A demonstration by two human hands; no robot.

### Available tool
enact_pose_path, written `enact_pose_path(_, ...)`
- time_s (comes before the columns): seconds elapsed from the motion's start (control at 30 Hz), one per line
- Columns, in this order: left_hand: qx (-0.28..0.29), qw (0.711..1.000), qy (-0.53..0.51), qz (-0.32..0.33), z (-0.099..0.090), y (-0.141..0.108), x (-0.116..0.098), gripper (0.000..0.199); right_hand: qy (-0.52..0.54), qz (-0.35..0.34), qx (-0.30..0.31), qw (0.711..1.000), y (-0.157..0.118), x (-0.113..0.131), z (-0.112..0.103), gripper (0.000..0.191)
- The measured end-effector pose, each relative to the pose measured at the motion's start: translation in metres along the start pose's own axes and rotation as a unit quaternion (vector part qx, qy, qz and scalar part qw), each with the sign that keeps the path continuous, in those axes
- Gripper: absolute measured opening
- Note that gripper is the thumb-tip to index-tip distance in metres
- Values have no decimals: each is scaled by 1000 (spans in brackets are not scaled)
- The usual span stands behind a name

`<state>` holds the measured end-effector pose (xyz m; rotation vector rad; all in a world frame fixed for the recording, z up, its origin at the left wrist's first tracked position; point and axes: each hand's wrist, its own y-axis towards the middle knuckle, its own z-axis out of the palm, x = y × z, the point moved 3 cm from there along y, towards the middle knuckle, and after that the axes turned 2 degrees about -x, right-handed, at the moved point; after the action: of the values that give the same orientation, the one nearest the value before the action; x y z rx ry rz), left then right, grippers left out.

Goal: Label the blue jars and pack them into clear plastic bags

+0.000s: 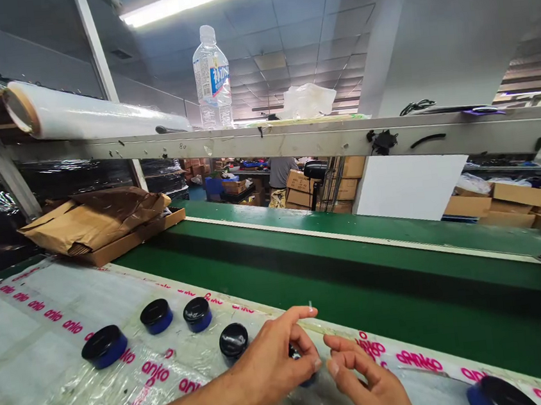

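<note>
Left hand pinching small blue-and-black jar | right hand loosely curled beside it | plastic sheet printed pink "anko"

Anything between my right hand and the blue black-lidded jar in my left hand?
Nothing visible: the right hand sits beside the round blue jar with a black lid, held in the left hand, across a small gap.

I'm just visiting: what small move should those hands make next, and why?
Probably the right hand should close its fingertips on the small blue-and-black jar. The left hand seems to pinch that jar, while the right hand's fingers sit open just beside it. The fingers partly hide the jar, so this is only my best judgement.
</note>
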<state>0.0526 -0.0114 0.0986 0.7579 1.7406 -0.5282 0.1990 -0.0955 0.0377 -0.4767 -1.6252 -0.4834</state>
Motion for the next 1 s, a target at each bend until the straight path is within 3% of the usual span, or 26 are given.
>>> enact_pose_path(0.33, -3, 1000, -17, -5, -2, -3, -4, 59, 24, 38, -30, 999, 0, 0, -2, 39)
enact_pose_path(0.67, -4, 1000, 22, -8, -2, -2, 0, 61, 24, 18, 11, 999, -1, -2, 4, 41)
enact_pose_path(0.87, -47, 998, 9, -40, -3, 0, 2, 53, 74, 63, 10, 995, -3, -12, 8, 49)
enact_pose_path(1.0, -105, 987, 117, 21, -8, -2, 3, 43, 132, 114, 27, 984, -3, -19, 10, 61)
